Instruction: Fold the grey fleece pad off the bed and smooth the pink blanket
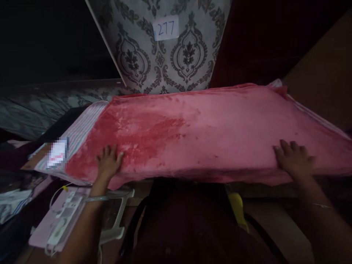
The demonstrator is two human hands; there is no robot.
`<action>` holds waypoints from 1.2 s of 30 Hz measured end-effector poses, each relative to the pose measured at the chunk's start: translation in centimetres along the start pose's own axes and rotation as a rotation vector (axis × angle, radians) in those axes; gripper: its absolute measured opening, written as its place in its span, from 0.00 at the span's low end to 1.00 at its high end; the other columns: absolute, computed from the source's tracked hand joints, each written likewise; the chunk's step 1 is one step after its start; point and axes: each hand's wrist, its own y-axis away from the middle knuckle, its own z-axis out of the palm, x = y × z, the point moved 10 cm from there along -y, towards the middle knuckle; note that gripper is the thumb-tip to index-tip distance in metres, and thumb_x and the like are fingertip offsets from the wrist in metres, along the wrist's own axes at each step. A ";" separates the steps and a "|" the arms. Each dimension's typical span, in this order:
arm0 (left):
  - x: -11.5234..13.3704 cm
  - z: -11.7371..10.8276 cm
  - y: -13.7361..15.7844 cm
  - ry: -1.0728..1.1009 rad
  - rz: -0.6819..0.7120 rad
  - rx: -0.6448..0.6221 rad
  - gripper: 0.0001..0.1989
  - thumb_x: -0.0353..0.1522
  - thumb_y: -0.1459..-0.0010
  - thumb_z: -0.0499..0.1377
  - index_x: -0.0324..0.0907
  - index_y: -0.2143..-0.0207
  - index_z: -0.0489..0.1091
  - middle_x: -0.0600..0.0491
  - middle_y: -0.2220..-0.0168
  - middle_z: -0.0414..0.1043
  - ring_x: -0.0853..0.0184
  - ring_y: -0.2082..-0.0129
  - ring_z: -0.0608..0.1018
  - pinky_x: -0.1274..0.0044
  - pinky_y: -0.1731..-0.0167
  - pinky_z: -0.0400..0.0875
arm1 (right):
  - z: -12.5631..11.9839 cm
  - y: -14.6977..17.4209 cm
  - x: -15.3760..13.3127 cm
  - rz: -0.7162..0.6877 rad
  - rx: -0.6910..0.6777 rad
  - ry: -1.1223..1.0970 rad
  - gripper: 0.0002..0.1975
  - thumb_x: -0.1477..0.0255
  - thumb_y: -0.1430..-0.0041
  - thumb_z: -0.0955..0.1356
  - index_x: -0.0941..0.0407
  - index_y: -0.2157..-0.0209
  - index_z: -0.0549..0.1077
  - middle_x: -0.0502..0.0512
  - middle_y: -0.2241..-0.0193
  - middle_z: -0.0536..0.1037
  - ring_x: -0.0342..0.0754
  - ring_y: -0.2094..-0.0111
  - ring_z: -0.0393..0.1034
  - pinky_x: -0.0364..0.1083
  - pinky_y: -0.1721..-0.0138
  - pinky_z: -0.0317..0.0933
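A pink plush cloth lies spread over a long table in front of me, with darker red brushed patches on its left half. Flat on its near left part rests my left hand, fingers spread. My right hand presses on the cloth near the front edge at the right, its fingers also apart. Neither hand holds anything. Under the pink cloth, a striped cloth shows at the left end. The near edge of the pink cloth hangs over the table's front.
A power strip with cables sits on a pink board at lower left, beside a white plastic frame. Behind the table stands a patterned wall bearing a paper marked 277. A dark screen is at upper left. Clothes lie at far left.
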 end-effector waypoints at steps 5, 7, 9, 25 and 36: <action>11.5 4.7 -2.8 0.048 0.219 -0.109 0.32 0.45 0.29 0.45 0.43 0.28 0.55 0.42 0.25 0.47 0.49 0.25 0.51 0.48 0.30 0.46 | 2.4 4.8 -14.3 -0.214 -0.155 0.058 0.31 0.61 0.27 0.52 0.57 0.30 0.62 0.71 0.31 0.60 0.70 0.31 0.52 0.75 0.37 0.51; 16.8 5.7 -3.1 0.076 0.375 -0.139 0.32 0.44 0.29 0.46 0.44 0.27 0.53 0.43 0.25 0.45 0.52 0.25 0.49 0.49 0.30 0.45 | 3.6 8.2 -22.2 -0.434 -0.259 0.065 0.29 0.63 0.27 0.56 0.56 0.29 0.60 0.65 0.27 0.54 0.66 0.27 0.45 0.70 0.32 0.44; 20.4 5.8 -3.1 0.084 0.461 -0.121 0.32 0.43 0.29 0.47 0.44 0.27 0.52 0.44 0.25 0.46 0.52 0.25 0.49 0.49 0.30 0.46 | 5.1 11.9 -28.3 -0.633 -0.398 0.060 0.31 0.61 0.28 0.60 0.54 0.28 0.58 0.61 0.26 0.51 0.66 0.26 0.42 0.68 0.30 0.41; 22.0 6.8 -4.9 0.019 0.506 0.009 0.34 0.44 0.31 0.39 0.40 0.30 0.60 0.43 0.28 0.56 0.51 0.27 0.56 0.49 0.31 0.49 | -2.7 -2.5 5.2 0.292 0.043 -0.013 0.28 0.62 0.28 0.57 0.55 0.32 0.64 0.63 0.28 0.56 0.65 0.27 0.44 0.72 0.33 0.40; 21.8 6.6 -5.2 0.073 0.501 0.027 0.34 0.45 0.33 0.41 0.42 0.30 0.61 0.44 0.28 0.58 0.50 0.27 0.58 0.49 0.31 0.51 | -4.1 -3.3 17.2 0.563 0.459 -0.283 0.29 0.69 0.37 0.55 0.68 0.39 0.64 0.74 0.49 0.74 0.59 0.49 0.72 0.59 0.45 0.66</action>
